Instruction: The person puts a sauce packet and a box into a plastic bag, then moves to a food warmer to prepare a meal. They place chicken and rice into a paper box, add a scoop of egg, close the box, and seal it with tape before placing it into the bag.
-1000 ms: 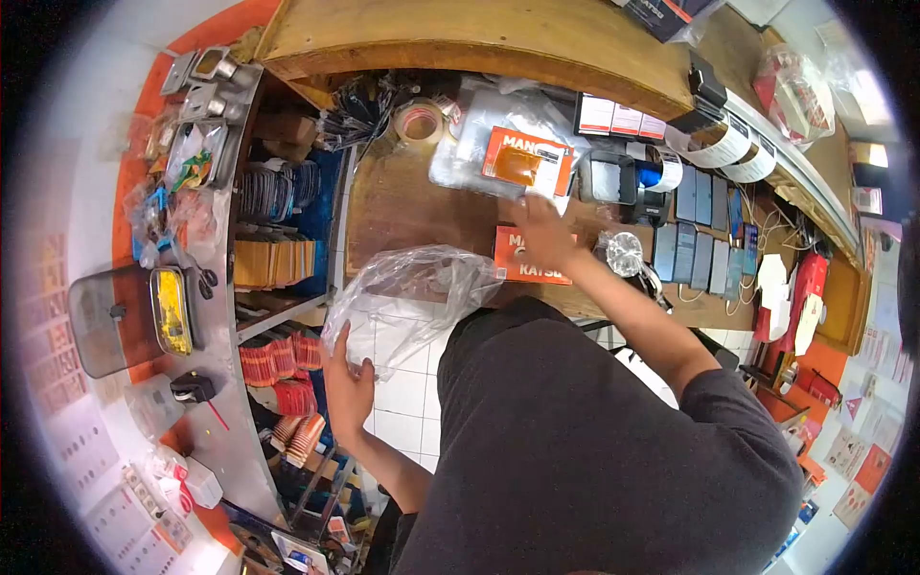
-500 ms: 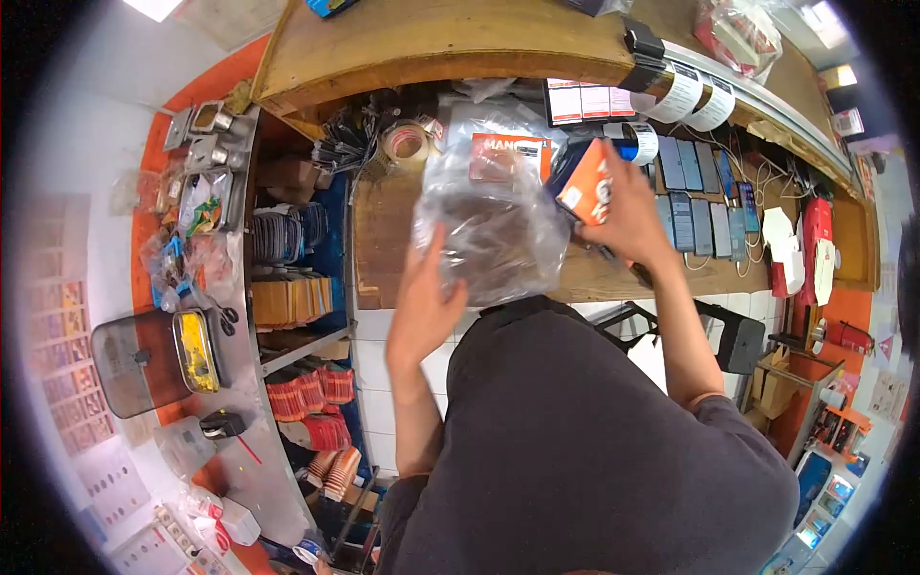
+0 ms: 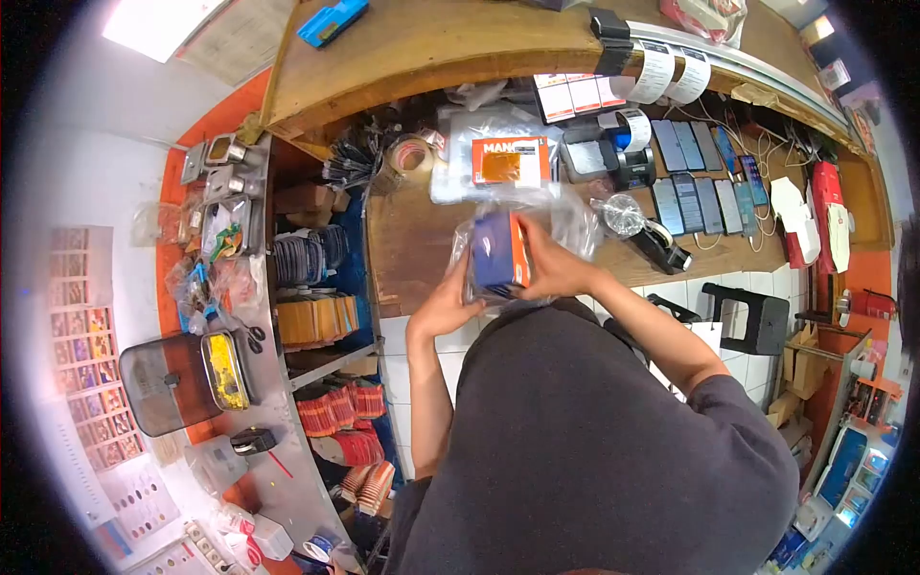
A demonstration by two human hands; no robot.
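A small blue and orange box [image 3: 494, 251] is between my hands at the table's front edge. My right hand [image 3: 551, 264] is closed round its orange side. My left hand [image 3: 446, 302] is at the box's left side, closed on a clear plastic bag [image 3: 573, 218], with some fingers hidden behind the plastic and the box. The bag spreads behind the box and out to its right. Just beyond it lies a stack of clear plastic [image 3: 450, 182] with an orange and white printed packet [image 3: 510, 161] on top.
Right of the bag is a tape dispenser [image 3: 661, 247] with a clear roll. A label printer [image 3: 632, 158] and rows of phones [image 3: 685, 196] with cables stand farther right. Tape rolls [image 3: 410, 158] sit at the back left. A wooden shelf [image 3: 431, 67] overhangs the table's back.
My right hand has brought the box left and down, from beside the bag to in front of it. My left hand has moved to the box's side and closed on the plastic.
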